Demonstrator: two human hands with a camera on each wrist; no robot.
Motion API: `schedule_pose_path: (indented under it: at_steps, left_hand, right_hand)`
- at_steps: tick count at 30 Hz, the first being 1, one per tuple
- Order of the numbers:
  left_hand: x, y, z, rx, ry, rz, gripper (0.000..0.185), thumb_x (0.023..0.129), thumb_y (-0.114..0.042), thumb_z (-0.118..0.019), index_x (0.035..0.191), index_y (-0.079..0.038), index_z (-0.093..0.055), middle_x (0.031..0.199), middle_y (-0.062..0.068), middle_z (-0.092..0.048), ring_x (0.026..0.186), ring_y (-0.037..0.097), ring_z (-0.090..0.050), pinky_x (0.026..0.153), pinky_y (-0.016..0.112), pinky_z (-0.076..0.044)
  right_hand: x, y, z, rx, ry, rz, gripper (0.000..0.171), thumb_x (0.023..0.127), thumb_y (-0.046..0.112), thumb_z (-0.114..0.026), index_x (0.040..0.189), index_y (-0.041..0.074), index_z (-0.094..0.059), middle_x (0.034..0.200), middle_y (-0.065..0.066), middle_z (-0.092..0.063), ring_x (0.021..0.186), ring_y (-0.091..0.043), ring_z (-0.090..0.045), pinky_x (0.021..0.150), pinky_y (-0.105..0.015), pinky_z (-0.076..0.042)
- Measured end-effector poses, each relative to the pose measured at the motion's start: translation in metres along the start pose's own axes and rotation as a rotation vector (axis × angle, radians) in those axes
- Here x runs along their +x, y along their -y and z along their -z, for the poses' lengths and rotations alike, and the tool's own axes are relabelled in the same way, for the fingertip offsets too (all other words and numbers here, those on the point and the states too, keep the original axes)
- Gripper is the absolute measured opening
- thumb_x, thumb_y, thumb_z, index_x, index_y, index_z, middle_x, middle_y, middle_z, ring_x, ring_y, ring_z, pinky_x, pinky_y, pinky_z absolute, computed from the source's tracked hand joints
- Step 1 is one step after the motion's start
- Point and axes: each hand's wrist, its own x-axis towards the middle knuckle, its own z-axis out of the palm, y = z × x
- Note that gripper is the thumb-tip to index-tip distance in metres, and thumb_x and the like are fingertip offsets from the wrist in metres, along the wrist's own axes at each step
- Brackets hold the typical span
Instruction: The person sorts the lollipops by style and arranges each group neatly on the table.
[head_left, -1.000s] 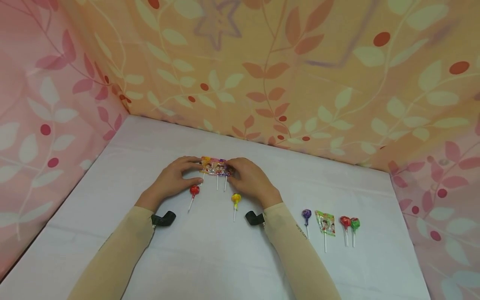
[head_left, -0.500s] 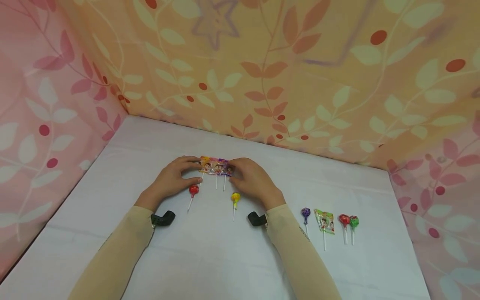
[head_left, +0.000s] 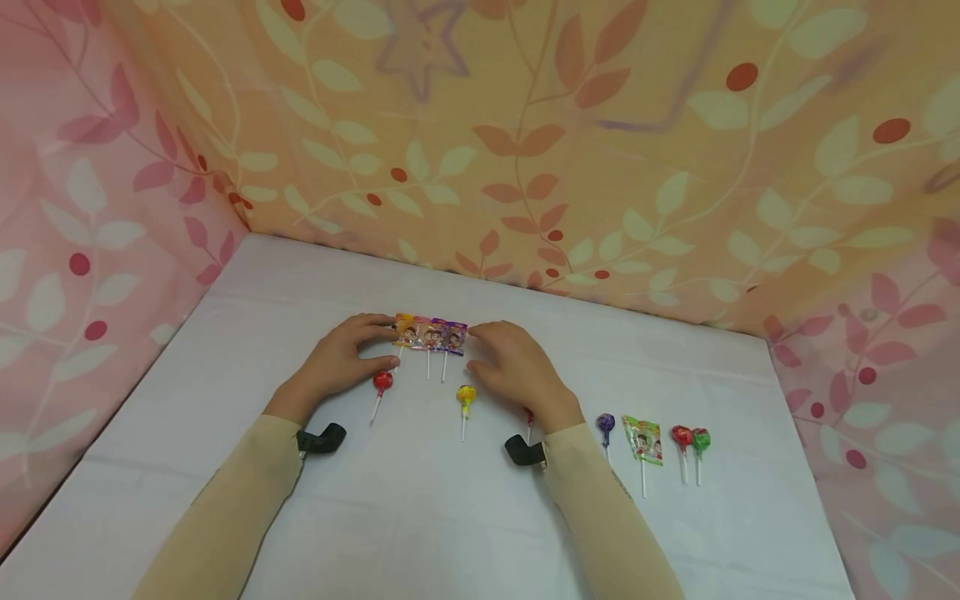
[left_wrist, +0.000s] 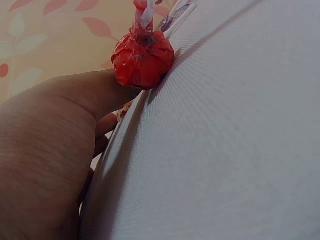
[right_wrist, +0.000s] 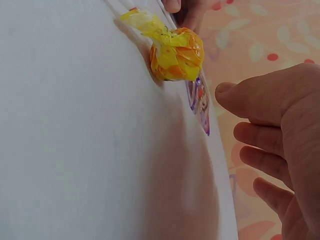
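Observation:
Three flat-wrapped lollipops lie side by side in the head view: an orange one (head_left: 407, 333), a pink one (head_left: 431, 337) and a purple one (head_left: 454, 337). My left hand (head_left: 330, 362) rests at the row's left end, relaxed fingertips on the orange wrapper's edge, thumb near its stick. To the right, my right hand (head_left: 517, 367) is held just off the purple wrapper, fingers loosely bent around nothing. A round red lollipop (left_wrist: 142, 60) lies beside the left thumb. The round yellow lollipop (right_wrist: 180, 55) sits between the hands, nearer the person.
Toward the right are a round purple lollipop (head_left: 606, 423), a flat green-wrapped one (head_left: 643, 440), a round red-topped one (head_left: 682, 436) and a green one (head_left: 701, 442). Another red lollipop (head_left: 529, 416) is partly hidden by the right wrist. Patterned cloth walls (head_left: 450, 150) border the white table (head_left: 420, 517).
My right hand has let go of the purple wrapper and drawn back slightly right, uncovering it. The left hand stays at the orange wrapper. The view has shifted a little.

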Motion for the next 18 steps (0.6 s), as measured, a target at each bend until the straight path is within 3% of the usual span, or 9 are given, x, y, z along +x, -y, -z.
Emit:
schedule_pose_path:
  at_steps: [18]
  left_hand:
    - [0.003, 0.007, -0.003, 0.016, -0.006, -0.013, 0.057, 0.095, -0.047, -0.087, 0.142, -0.017, -0.075, 0.161, 0.007, -0.055, 0.154, 0.036, -0.043, 0.125, 0.065, -0.034]
  right_hand:
    - [-0.042, -0.011, 0.016, -0.031, -0.041, -0.005, 0.05, 0.097, 0.027, -0.083, 0.141, 0.008, -0.07, 0.14, -0.007, -0.071, 0.137, -0.029, -0.06, 0.122, -0.048, -0.044]
